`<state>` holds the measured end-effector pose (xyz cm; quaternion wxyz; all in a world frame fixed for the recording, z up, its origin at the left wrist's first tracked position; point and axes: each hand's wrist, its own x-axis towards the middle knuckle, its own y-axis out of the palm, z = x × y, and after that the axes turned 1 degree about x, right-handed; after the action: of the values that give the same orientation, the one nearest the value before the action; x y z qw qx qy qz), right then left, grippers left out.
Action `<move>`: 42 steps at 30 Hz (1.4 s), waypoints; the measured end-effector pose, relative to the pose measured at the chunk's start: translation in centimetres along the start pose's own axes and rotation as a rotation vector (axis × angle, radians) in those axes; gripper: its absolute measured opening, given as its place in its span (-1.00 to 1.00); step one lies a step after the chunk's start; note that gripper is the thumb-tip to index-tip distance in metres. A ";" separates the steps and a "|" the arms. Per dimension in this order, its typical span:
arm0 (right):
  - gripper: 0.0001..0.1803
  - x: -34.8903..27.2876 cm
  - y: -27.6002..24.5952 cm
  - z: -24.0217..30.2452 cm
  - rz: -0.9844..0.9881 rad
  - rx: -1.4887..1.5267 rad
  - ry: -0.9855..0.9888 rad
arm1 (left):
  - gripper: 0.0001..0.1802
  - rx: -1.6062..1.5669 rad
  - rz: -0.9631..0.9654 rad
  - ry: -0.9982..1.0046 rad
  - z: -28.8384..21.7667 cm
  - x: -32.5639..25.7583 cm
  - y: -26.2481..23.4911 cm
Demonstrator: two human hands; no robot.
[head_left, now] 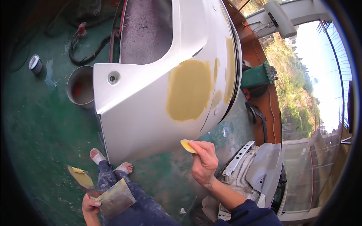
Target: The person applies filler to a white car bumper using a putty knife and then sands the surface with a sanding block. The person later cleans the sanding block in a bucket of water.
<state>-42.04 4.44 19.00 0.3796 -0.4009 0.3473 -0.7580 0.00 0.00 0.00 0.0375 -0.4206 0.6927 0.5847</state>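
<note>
fingers of the right hand (204, 162) pinch a small yellow piece (187, 146) against the thumb, just below the white panel (139, 126) in view; its long axis slants, free end toward the upper left; the left hand (90, 205) grips a smeared flat plate (117, 199), thumb over its edge, other fingers partly hidden; a second plate (80, 177) points up-left from that hand; the small can's (36, 64) label is too small to read

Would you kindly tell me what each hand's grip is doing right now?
Left hand: closed, holding a grey plate and a yellow-smeared plate.
Right hand: closed, pinching a small yellow piece.
</note>
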 end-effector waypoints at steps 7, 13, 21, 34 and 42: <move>-0.72 -8.7 -3.4 1.9 -0.218 0.855 0.816 | -0.44 0.309 -0.063 -0.290 -2.6 -3.3 9.5; -0.71 -12.9 -4.8 4.3 -0.226 1.176 1.011 | -0.53 0.478 0.126 -0.532 -2.4 -4.9 19.4; -0.72 -12.2 -8.4 8.2 -0.337 1.451 0.855 | -0.55 0.753 0.264 -0.672 -1.5 -6.8 27.7; -0.75 -12.7 -14.6 10.6 -0.407 1.474 0.358 | -0.30 0.927 0.126 -0.772 0.7 -8.6 29.9; -0.75 -14.4 -15.5 8.9 -0.254 1.232 0.296 | -0.26 0.954 0.074 -0.797 1.2 -9.4 30.7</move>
<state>-33.30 22.05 30.82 0.3955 -0.0386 -0.1528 -0.9048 -13.72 4.94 28.62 0.4568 -0.0825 0.8245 0.3236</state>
